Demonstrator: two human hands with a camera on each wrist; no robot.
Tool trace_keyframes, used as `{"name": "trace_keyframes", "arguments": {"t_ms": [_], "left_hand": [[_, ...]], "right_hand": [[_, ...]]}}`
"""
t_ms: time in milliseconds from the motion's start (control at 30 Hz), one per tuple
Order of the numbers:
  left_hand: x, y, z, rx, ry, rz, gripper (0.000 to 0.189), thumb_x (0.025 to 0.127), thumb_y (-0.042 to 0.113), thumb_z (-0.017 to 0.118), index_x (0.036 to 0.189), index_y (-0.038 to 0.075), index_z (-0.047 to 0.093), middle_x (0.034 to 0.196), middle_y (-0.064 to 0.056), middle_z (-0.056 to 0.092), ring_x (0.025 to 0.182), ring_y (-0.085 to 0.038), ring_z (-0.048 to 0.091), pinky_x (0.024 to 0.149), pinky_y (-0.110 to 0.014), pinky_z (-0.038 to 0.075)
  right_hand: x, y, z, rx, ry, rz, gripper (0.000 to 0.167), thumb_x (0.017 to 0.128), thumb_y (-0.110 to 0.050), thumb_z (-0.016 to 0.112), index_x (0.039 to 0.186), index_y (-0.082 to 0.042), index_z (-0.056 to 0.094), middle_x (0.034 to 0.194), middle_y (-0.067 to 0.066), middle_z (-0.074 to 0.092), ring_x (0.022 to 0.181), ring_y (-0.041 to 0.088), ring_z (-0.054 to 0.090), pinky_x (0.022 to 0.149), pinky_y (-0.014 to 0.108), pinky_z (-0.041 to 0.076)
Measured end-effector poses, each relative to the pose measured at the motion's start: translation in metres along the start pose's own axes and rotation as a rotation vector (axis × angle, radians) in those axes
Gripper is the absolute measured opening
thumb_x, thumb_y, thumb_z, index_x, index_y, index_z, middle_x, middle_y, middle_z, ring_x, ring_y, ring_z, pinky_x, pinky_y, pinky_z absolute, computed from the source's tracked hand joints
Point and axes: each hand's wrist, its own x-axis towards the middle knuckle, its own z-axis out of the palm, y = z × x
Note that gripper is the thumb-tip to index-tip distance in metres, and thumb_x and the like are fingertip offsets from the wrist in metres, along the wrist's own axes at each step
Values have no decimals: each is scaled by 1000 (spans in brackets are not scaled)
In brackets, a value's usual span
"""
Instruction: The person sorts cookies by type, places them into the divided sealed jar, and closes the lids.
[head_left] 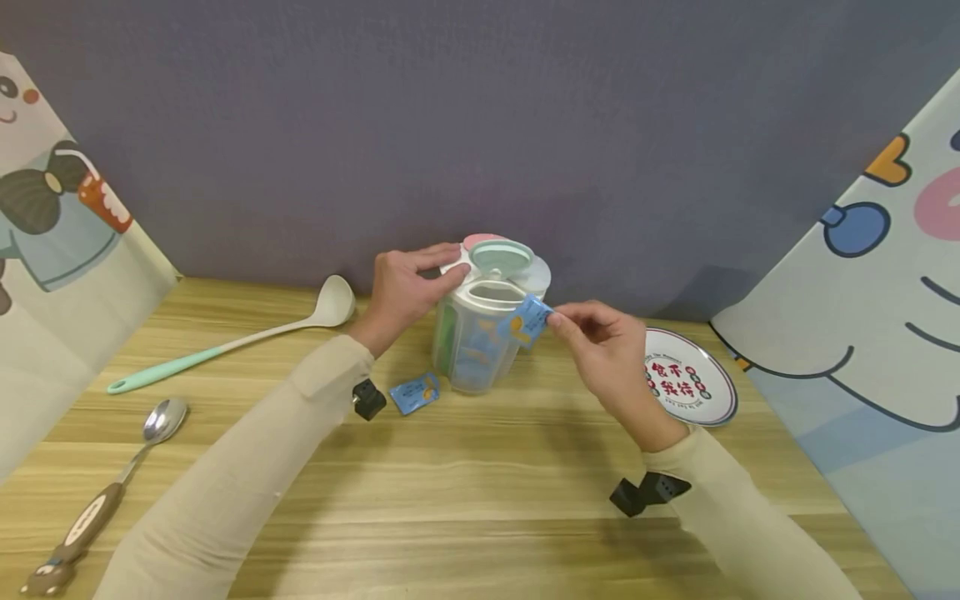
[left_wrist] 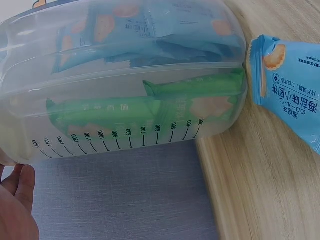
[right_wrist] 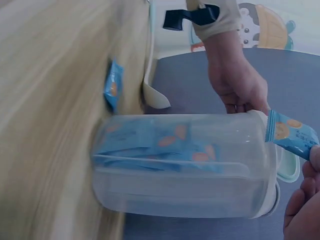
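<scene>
A clear plastic storage container (head_left: pixel 444 354) with a white top stands on the table near the wall. Its mint-green flap lid (head_left: pixel 501 259) is raised, leaving the front opening uncovered. My left hand (head_left: pixel 405 287) grips the container's top at its left side. Between thumb and fingers, my right hand (head_left: pixel 603 342) pinches a small blue snack packet (head_left: pixel 528 320) right at the front rim of the opening. Blue packets (right_wrist: pixel 167 142) fill part of one compartment, and green packets (left_wrist: pixel 110 112) lie in another. Another blue packet (head_left: pixel 415 393) rests on the table at the container's front left.
A white ladle (head_left: pixel 333 302) with a mint handle lies at the back left. Nearer the front left is a metal spoon (head_left: pixel 163 421) with a brown bear handle. A printed white plate (head_left: pixel 708 400) sits behind my right wrist. Walls border the back and both sides.
</scene>
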Motion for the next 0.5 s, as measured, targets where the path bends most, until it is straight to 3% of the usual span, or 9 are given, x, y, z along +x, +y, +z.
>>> {"name": "trace_keyframes", "arguments": {"t_ms": [367, 500], "left_hand": [[0, -1, 0, -4, 11, 35, 26, 78, 25, 78, 97, 8, 75, 101, 2, 70, 95, -8, 65, 86, -23, 48], [0, -2, 1, -7, 4, 20, 26, 78, 25, 78, 97, 8, 75, 100, 2, 70, 95, -8, 65, 85, -23, 49]], "right_hand": [[27, -7, 8, 55, 115, -9, 10, 81, 5, 71, 85, 13, 67, 73, 6, 68, 56, 9, 51, 50, 18, 41], [33, -6, 13, 87, 141, -9, 11, 81, 5, 71, 87, 15, 67, 74, 5, 68, 57, 9, 53, 53, 18, 44]]}}
